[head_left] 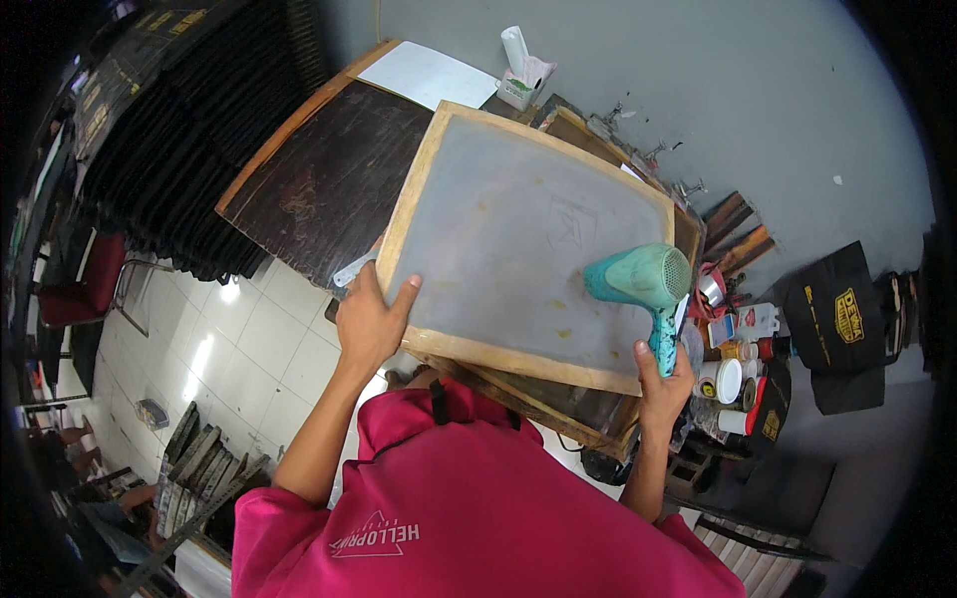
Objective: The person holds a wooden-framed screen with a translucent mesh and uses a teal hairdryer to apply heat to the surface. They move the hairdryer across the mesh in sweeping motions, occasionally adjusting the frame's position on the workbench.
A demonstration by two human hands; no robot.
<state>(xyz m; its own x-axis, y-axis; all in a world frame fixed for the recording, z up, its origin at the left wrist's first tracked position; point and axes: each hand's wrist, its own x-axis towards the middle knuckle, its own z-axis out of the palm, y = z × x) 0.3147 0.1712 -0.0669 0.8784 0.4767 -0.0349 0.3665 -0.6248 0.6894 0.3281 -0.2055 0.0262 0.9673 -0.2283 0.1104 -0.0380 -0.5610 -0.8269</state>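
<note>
We have one screen (498, 229), grey mesh in a wooden frame, lying over the dark table (299, 189); we cannot tell whether it rests there. Our left hand (372, 317) grips its left edge, thumb on top. Our right hand (664, 384) is wrapped round the handle of one teal dryer (638, 277), held over the mesh's right side, nozzle toward the left. Beyond the screen we count one white sheet (427, 75), one small box (520, 90) with a white roll (514, 50) in it, and three metal clamps (658, 151). Far left stands one red chair (85, 284).
</note>
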